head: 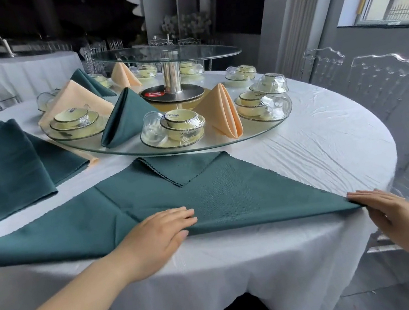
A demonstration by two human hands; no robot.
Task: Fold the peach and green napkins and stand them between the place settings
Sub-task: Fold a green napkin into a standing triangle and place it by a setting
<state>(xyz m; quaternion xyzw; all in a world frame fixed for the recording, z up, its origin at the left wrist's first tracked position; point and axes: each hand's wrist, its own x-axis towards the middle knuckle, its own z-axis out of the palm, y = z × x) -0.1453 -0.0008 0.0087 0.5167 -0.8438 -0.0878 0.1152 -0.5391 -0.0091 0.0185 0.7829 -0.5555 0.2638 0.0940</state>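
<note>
White cloth covers the round table (314, 139), and I see a glass turntable (197, 146) at its centre. Spread flat at the table's 6 o'clock edge lies the green napkin (216, 192), with scalloped corners folded back toward me at its 12 o'clock side. My left hand (156, 230) rests flat on the near fold, fingers straight and together. My right hand (379, 211) lies flat too, fingers straight, on the napkin's 4 o'clock tip. On the turntable a standing green napkin (124, 116) is at 7 o'clock and a standing peach napkin (223, 110) at 5 o'clock, with a film-wrapped place setting (173, 127) between them. More green cloths (3, 167) lie stacked at 9 o'clock.
</note>
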